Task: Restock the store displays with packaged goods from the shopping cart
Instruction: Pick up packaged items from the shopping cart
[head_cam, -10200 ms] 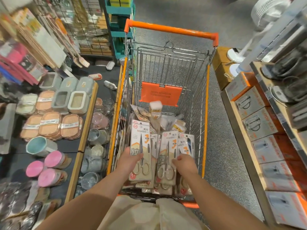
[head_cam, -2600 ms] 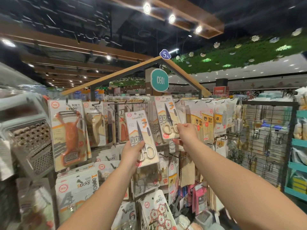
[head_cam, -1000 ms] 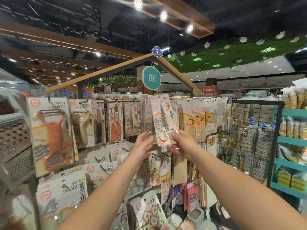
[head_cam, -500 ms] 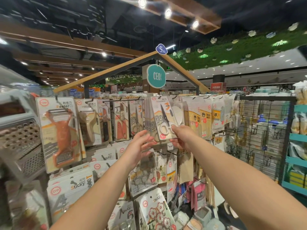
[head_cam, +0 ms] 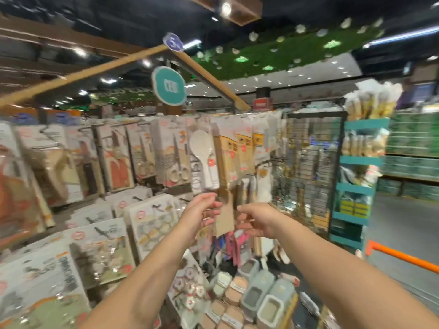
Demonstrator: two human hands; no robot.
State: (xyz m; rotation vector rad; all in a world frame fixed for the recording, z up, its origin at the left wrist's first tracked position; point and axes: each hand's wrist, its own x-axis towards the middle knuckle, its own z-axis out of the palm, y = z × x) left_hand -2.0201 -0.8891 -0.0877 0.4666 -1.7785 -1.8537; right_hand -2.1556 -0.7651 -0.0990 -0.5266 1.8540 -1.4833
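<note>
Store racks fill the view, blurred by head motion, with carded kitchen goods hanging in rows under a teal round sign. Both hands hover empty below the top row, the left hand with fingers loosely spread and the right hand relaxed, palm half open; neither grips anything. A scissors pack hangs upright on its peg, up and slightly left of the left hand, its long axis vertical. By my reckoning the next stock lies in the shopping cart, whose orange handle shows near right, closer to the right hand.
</note>
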